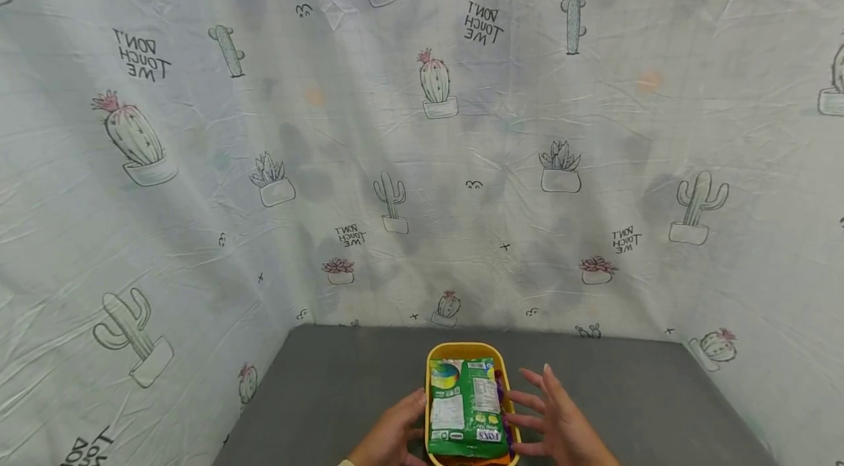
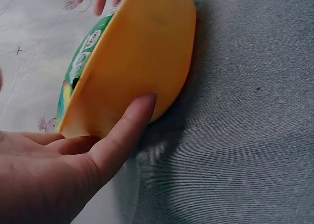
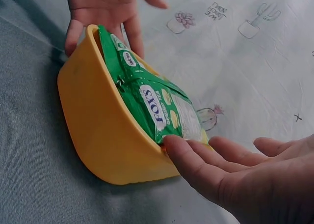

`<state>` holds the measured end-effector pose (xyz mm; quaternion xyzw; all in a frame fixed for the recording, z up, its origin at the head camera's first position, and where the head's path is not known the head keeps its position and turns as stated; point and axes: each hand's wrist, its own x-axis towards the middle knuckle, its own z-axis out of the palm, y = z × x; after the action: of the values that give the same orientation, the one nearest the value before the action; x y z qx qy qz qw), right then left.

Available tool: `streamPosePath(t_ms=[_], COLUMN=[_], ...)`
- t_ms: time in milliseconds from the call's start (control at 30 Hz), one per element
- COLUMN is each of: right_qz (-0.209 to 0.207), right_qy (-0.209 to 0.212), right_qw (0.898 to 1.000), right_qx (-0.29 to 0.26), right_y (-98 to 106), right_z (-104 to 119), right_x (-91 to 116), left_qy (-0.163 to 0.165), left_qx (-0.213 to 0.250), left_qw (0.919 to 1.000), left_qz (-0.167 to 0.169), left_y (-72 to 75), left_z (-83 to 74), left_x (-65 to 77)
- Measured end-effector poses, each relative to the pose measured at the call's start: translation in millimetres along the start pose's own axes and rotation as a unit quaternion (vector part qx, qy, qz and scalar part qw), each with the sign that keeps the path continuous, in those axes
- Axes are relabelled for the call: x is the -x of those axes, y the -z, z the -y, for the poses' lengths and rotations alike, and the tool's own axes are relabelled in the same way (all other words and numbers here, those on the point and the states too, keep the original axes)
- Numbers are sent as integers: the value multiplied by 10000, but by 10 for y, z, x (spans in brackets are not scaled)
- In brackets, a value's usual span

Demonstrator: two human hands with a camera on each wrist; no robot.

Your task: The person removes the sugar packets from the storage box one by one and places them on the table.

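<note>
A yellow plastic tub [image 1: 464, 346] stands on the grey table, with a green FOX'S packet [image 1: 469, 389] lying on top of its contents. Under this packet, bits of purple and orange wrapping show along the right and near sides. My left hand [image 1: 394, 433] is at the tub's left side; in the left wrist view its thumb [image 2: 132, 117] rests along the yellow wall, fingers extended. On the other side, my right hand [image 1: 554, 418] has its fingers spread, fingertips right at the rim. In the right wrist view that palm [image 3: 265, 184] faces up beside the packet's corner.
The grey tabletop [image 1: 356, 371] extends on both sides of the tub. A pale cloth [image 1: 475, 246] printed with cacti and lettering hangs behind the table and along both its sides.
</note>
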<state>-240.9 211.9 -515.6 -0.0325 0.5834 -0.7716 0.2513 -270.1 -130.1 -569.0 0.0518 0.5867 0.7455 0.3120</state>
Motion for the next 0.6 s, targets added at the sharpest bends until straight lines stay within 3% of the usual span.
streamPosePath(t_ms=[167, 300, 600], right_qz=[18, -16, -292], right_qy=[-11, -29, -163], right_qw=[10000, 10000, 9989], right_qx=[60, 93, 328], right_y=[-45, -94, -231], right_z=[-3, 2, 36], right_x=[-49, -84, -136], left_qy=[-14, -61, -54], left_qx=[152, 331, 114], left_qw=[9998, 9994, 9998], left_qz=[140, 58, -165], left_y=[21, 28, 65], left_z=[42, 89, 141], left_x=[-21, -54, -75])
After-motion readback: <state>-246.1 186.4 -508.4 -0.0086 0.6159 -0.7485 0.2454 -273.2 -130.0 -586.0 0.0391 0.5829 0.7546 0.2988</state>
